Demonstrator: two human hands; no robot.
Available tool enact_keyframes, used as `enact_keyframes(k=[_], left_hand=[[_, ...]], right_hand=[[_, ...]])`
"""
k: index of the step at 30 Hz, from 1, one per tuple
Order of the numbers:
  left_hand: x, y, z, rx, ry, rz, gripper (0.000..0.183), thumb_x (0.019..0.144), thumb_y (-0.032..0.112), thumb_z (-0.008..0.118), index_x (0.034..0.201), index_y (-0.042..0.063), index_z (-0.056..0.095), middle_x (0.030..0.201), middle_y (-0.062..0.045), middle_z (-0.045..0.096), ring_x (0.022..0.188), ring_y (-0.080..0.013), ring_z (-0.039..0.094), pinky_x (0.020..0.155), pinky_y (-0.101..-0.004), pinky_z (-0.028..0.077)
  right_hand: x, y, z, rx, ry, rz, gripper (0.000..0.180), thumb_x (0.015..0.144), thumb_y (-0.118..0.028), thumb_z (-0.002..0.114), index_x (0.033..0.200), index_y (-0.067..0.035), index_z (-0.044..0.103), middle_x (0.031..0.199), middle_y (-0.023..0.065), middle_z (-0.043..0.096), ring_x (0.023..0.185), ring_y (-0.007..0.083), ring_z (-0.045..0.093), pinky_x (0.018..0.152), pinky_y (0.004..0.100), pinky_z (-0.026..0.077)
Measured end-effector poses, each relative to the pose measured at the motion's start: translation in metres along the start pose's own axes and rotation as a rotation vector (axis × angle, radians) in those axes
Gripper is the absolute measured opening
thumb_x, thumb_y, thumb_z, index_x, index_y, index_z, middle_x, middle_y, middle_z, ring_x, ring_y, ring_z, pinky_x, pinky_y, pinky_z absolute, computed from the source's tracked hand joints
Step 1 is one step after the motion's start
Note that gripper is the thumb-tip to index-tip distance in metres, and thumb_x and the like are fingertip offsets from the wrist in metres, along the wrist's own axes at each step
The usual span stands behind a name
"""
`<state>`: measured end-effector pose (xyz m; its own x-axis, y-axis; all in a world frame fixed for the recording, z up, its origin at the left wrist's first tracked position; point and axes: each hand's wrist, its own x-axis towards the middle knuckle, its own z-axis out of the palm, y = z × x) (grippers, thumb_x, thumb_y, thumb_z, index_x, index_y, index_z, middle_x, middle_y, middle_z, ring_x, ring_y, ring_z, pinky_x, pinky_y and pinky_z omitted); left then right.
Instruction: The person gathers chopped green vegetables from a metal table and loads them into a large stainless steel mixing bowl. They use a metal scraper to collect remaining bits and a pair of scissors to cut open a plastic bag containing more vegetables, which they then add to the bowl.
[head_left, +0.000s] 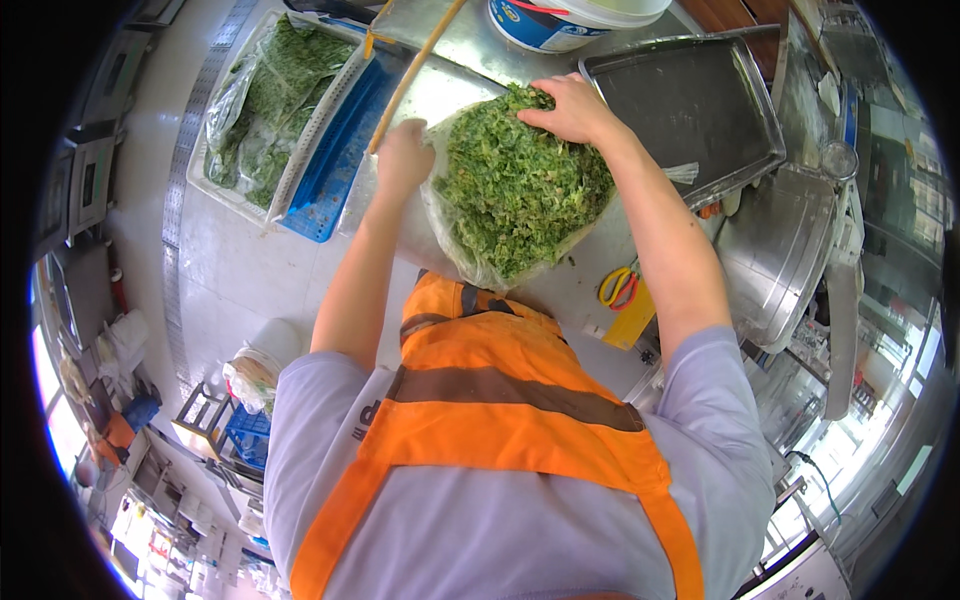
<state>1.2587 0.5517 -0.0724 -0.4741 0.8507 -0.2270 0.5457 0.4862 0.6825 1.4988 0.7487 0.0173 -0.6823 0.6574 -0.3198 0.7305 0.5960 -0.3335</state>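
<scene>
A clear plastic bag (442, 206) full of chopped leafy greens (517, 180) lies wide-mouthed on the metal worktable in front of me. My right hand (568, 109) rests on the far right part of the greens, thumb and fingers spread apart. At the bag's left rim is my left hand (405, 159), its fingers curled and mostly turned from view. Whether it grips the plastic cannot be made out. Close to that hand, the end of a thin wooden stick (412, 71) slants across the table's left side.
On the left, a white plastic crate (281, 187) holds bagged greens beside a blue crate (319, 202). A dark baking tray (682, 105) lies right, below a white-and-blue bucket (547, 30). Scissors (619, 289) with yellow and red handles lie near my right forearm, by a metal lid (780, 247).
</scene>
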Motion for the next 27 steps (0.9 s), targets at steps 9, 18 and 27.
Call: enact_keyframes(k=[9, 18, 27], left_hand=[[-0.032, 0.113, -0.008, 0.192, -0.274, 0.477, 0.116, 0.064, 0.038, 0.097, 0.159, 0.002, 0.040, 0.161, -0.026, 0.042, 0.146, -0.0438, 0.046, 0.120, -0.0507, 0.041], [-0.029, 0.128, 0.003, 0.307, -0.292, 0.381, 0.122, 0.055, 0.035, 0.100, 0.158, 0.010, 0.039, 0.156, -0.022, 0.046, 0.141, -0.0425, 0.049, 0.117, -0.0527, 0.044], [-0.033, 0.114, 0.006, 0.245, -0.232, 0.436, 0.112, 0.056, 0.026, 0.098, 0.154, 0.008, 0.046, 0.150, -0.023, 0.051, 0.138, -0.0449, 0.050, 0.115, -0.0500, 0.045]], right_hand=[[-0.025, 0.001, -0.022, 0.081, -0.032, -0.132, 0.098, 0.066, -0.052, 0.088, 0.147, -0.006, 0.060, 0.150, 0.0164, 0.060, 0.140, 0.0383, 0.050, 0.119, 0.0468, 0.042], [-0.075, -0.042, -0.014, -0.189, -0.004, 0.014, 0.131, 0.049, -0.041, 0.103, 0.157, -0.002, 0.040, 0.158, 0.0179, 0.045, 0.147, 0.0412, 0.041, 0.124, 0.0525, 0.034], [-0.080, -0.062, -0.008, -0.245, -0.039, 0.102, 0.133, 0.054, -0.045, 0.103, 0.161, -0.003, 0.035, 0.165, 0.0217, 0.039, 0.152, 0.0423, 0.037, 0.125, 0.0613, 0.029]])
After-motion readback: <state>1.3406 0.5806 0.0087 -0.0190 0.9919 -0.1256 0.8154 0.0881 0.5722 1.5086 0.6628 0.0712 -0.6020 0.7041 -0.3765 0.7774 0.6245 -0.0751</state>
